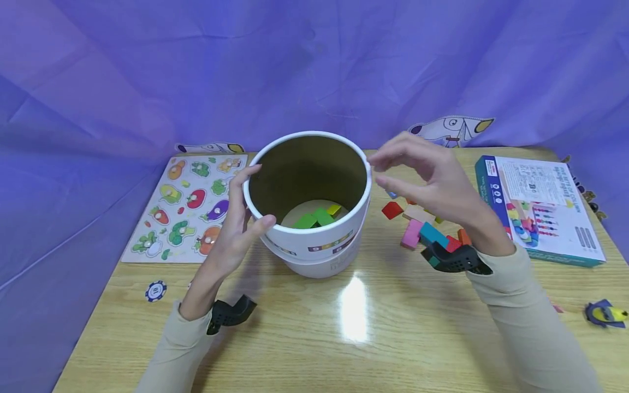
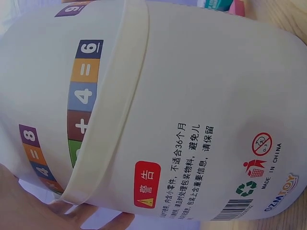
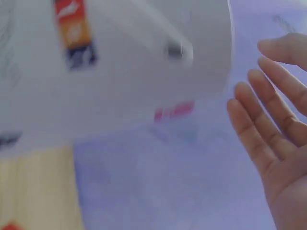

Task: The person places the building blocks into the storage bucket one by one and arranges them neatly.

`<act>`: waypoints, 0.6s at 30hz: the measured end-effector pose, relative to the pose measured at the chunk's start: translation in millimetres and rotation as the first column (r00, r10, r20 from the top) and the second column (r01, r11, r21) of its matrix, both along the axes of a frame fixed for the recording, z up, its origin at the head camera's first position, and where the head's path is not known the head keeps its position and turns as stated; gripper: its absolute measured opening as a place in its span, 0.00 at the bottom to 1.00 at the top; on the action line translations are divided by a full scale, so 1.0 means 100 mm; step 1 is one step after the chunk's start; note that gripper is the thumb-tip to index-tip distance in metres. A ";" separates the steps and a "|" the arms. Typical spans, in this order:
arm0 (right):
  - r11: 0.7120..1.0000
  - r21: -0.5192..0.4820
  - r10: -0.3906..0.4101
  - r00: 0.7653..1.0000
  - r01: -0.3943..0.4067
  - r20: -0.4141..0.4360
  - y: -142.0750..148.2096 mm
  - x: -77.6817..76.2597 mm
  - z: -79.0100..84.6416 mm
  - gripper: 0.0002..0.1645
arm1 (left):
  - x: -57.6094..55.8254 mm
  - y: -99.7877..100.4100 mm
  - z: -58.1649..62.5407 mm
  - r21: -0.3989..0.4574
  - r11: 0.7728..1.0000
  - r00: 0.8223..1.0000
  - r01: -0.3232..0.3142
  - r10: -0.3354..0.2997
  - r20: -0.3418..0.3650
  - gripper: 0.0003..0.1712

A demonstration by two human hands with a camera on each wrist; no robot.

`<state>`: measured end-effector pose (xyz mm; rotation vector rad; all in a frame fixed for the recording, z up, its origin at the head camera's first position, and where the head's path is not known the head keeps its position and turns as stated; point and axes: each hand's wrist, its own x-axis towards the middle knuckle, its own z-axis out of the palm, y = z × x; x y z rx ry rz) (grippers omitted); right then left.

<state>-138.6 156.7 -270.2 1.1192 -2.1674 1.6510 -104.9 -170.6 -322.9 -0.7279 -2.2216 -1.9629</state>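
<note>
A white bucket (image 1: 339, 240) with printed sums on its wall sits on the table, its mouth tilted toward me. Green blocks (image 1: 322, 216) and a yellow block (image 1: 334, 209) lie on its bottom. My left hand (image 1: 228, 243) holds the bucket at the left of the rim, fingertips and thumb over the edge. In the left wrist view, a white carrying strap (image 2: 112, 110) crosses the bucket's wall. At the right side of the rim, my right hand (image 1: 434, 183) is raised with fingers loosely bent, gripping nothing. The right wrist view shows the right palm (image 3: 292, 187) apart from the bucket.
Loose coloured blocks (image 1: 414, 233) lie right of the bucket, below the right hand. Behind them is a toy box (image 1: 550, 202). A vegetable puzzle board (image 1: 187, 213) lies left, near a poker chip (image 1: 155, 291). A small yellow figure (image 1: 606, 314) is far right.
</note>
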 end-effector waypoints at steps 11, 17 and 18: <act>0.905 0.355 -0.260 0.965 0.233 0.027 0.76 0.22 -0.77 0.22 | 0.00 -0.01 0.00 -0.004 1.000 1.000 0.012 -0.012 -0.007 0.45; 0.829 0.506 -0.267 0.963 0.240 -0.019 0.88 0.21 -1.11 0.25 | 0.00 0.00 0.00 -0.001 1.000 1.000 0.017 -0.017 -0.009 0.45; 0.818 0.526 -0.261 0.965 0.232 -0.019 0.88 0.21 -1.15 0.26 | 0.00 0.00 0.00 0.000 1.000 1.000 0.014 -0.014 -0.009 0.45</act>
